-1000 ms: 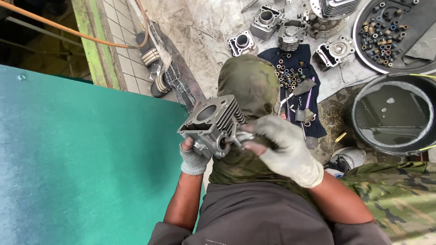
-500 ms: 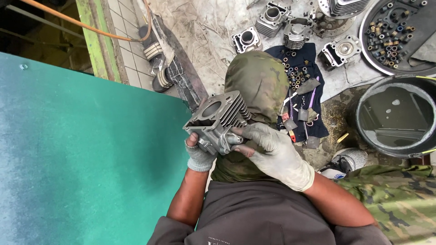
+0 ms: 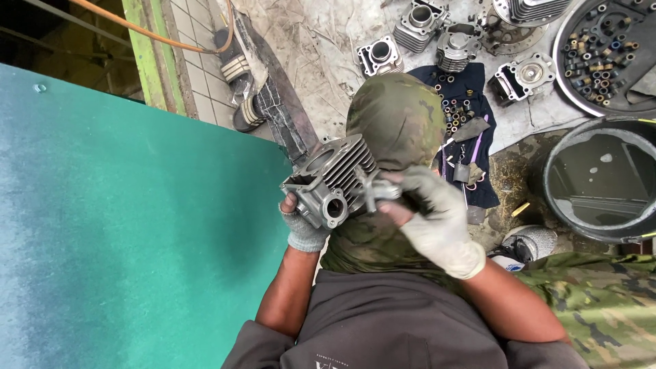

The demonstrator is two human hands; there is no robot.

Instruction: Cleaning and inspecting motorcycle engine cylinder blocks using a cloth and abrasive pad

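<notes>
Grey metal: I see a finned engine cylinder (image 3: 333, 179) held up at the centre of the frame, over my camouflage-clad knee (image 3: 396, 123), its round bore facing up and left.
Left hand: my left hand (image 3: 303, 229), in a grey fingerless glove, is under the cylinder's lower left corner, fingers clamped on its base.
Right hand: my right hand (image 3: 430, 215), in a pale glove, comes in from the right; its fingers are closed around a small metal tool (image 3: 374, 191) pressed against the cylinder's finned side.
Green panel: a flat green sheet (image 3: 130, 225) fills the left half of the frame, just beside the cylinder.
Floor, top centre: more cylinders (image 3: 418, 22) and engine parts lie on a dirty grey sheet (image 3: 321, 41).
Dark cloth: a dark blue cloth (image 3: 471, 102) right of my knee carries small rings and bits.
Upper right: a round tray (image 3: 581, 75) holds many small parts.
Right edge: a black bucket (image 3: 601, 181) stands on the floor below the tray.
Upper left: an orange hose (image 3: 157, 37) crosses a tiled strip.
</notes>
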